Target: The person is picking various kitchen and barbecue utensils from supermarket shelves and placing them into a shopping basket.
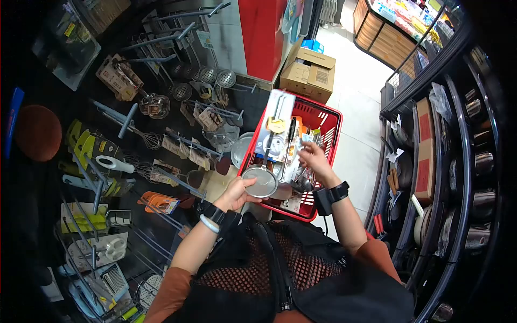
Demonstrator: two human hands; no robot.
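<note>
My left hand (238, 194) holds a small round mesh strainer (259, 182) by its rim, at the near left side of a red basket (338, 121). The strainer's handle points up and away from me, along a white packaging card (280, 105). Over the right part of the basket, my right hand (316, 160) has its fingers bent; whether they touch anything is too small to tell. Packaged kitchen tools and a metal ladle (302, 184) lie in the basket below it.
A hook wall at left holds skimmers (225, 78), whisks (151, 139), graters (114, 281) and other utensils. An open cardboard box (308, 75) stands beyond the basket. Dark shelves at right carry pans and metal pots (483, 161). Pale floor tiles (358, 129) lie between.
</note>
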